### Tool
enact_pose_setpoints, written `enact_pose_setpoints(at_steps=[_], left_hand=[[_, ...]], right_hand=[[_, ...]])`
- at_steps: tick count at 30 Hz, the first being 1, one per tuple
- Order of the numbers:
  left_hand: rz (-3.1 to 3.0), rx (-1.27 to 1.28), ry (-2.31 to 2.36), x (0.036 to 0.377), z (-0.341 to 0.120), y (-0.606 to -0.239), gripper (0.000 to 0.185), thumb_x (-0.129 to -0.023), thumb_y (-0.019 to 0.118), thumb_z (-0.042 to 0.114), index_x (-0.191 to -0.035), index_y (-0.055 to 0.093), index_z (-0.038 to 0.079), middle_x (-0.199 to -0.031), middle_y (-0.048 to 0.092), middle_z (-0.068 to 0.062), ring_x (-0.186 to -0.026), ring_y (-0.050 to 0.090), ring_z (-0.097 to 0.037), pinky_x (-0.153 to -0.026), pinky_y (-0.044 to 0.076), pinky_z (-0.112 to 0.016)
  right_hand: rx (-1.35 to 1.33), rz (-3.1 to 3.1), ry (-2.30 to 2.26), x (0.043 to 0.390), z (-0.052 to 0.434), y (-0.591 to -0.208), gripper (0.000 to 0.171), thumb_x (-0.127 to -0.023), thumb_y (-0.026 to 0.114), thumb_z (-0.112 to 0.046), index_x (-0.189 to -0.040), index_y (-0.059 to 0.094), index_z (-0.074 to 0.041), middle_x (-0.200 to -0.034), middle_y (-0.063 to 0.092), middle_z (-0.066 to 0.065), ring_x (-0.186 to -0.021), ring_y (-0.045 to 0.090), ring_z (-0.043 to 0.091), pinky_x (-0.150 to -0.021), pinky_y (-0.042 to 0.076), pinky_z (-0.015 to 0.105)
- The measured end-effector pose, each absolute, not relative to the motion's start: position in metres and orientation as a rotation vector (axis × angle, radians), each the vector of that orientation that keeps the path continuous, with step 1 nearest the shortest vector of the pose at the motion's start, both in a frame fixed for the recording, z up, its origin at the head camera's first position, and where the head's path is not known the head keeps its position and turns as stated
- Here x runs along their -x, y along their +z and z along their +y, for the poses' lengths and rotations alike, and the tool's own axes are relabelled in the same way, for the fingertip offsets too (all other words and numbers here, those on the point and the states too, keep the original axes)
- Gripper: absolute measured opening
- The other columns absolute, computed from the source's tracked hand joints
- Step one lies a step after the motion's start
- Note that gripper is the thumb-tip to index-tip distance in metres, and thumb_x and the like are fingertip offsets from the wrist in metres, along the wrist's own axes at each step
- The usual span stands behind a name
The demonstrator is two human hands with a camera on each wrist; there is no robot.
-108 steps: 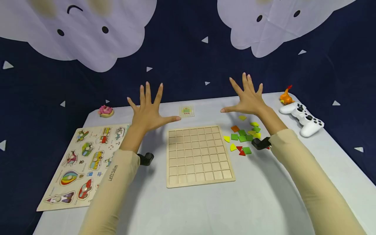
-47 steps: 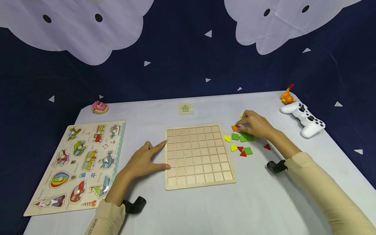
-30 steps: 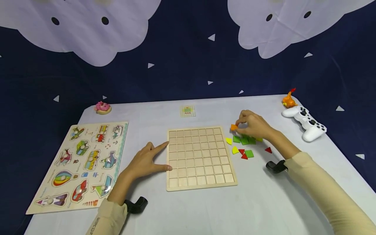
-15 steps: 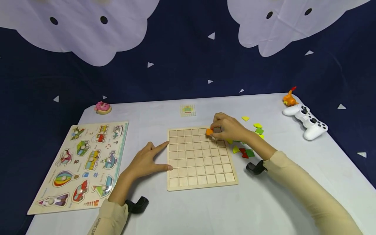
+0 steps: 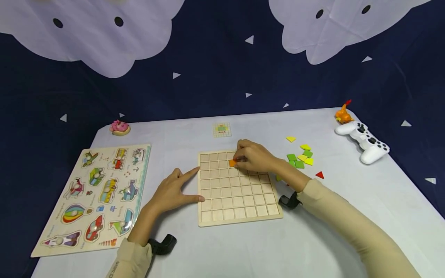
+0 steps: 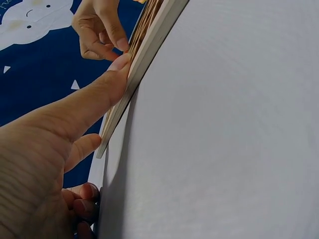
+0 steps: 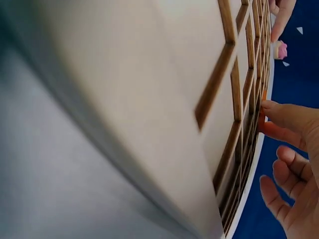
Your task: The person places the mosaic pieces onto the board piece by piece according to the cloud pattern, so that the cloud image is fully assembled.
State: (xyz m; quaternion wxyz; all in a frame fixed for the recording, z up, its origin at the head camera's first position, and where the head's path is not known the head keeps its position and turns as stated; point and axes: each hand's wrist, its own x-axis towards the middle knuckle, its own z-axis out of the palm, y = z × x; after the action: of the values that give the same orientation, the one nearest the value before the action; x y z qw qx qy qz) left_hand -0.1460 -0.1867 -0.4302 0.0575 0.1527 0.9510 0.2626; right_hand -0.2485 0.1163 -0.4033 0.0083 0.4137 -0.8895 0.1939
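Observation:
My right hand [image 5: 257, 157] pinches a small orange square tile [image 5: 231, 163] over the upper middle of a wooden grid board [image 5: 227, 203]. In the right wrist view, thumb and finger of the right hand [image 7: 299, 132] hold the tile low at the grid; whether it lies in a cell I cannot tell. Beside the board's left edge is my left hand [image 5: 170, 191], its forefinger and thumb spread apart and touching the rim. The left wrist view has that left hand [image 6: 45, 134] with the thumb against the board's side.
Right of the board lie several green tiles [image 5: 299, 164], yellow pieces [image 5: 291, 139] and a red triangle [image 5: 320, 175]; the right forearm covers others. A pattern card [image 5: 222, 130] is behind the board. Picture puzzle [image 5: 92, 200] at left, white game controller [image 5: 362, 141] at right.
My right hand went down to the loose pieces, picked up the orange tile and carried it left over the board. The left hand came down to the board's left edge and stayed.

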Motion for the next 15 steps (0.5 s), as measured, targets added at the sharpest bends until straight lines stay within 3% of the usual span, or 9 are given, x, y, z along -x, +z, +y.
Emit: enact_pose_setpoints(at_steps=[9,15], left_hand=[[2.895,-0.444,0.789,0.146,-0.187,-0.428,0.099,-0.068,0.081,0.063,-0.152,0.043,0.025,-0.088,0.043,-0.004,-0.069,0.038,-0.016,-0.062,0.032,-0.030],[2.888,-0.454,0.785,0.146,-0.186,-0.431,0.099,-0.068,0.080,0.064,-0.152,0.043,0.025,-0.089,0.043,-0.004,-0.069,0.038,-0.016,-0.062,0.032,-0.030]], right_hand=[[-1.237,-2.931,0.650,0.248,0.112,-0.392,0.017,-0.088,0.076,-0.027,-0.098,0.079,-0.013,-0.089,0.056,0.000,-0.081,0.049,0.013,-0.069,0.044,0.029],[-1.169,-2.925,0.614,0.251,0.135,-0.382,0.027,-0.091,0.073,-0.027,-0.111,0.077,-0.009,-0.093,0.059,0.007,-0.080,0.050,0.017,-0.068,0.044,0.031]])
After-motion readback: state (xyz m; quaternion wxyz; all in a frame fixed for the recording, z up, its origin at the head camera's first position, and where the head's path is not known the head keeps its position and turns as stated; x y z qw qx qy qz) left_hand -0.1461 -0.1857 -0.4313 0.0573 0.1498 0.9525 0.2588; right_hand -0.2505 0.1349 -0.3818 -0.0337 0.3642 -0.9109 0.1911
